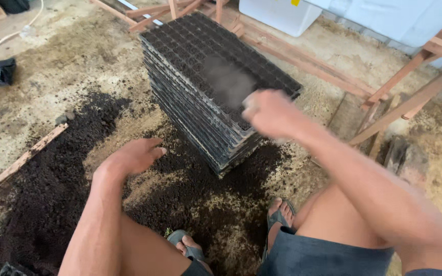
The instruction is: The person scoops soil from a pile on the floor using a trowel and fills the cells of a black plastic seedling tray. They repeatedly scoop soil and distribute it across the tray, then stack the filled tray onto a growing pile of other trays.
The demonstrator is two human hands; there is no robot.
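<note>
Black tray stack (200, 76) lies under right-hand fingers (254, 105).

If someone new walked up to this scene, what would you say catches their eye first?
First, the tall stack of black seedling trays standing mid-floor, with a puff of dust above it. The blurred right hand is over its near corner, while the left hand hangs above the dark soil spread across the floor at left. Wooden frames stand at right.

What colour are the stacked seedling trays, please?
Black, as the head view shows: the seedling trays are dusted with dark soil.
</note>
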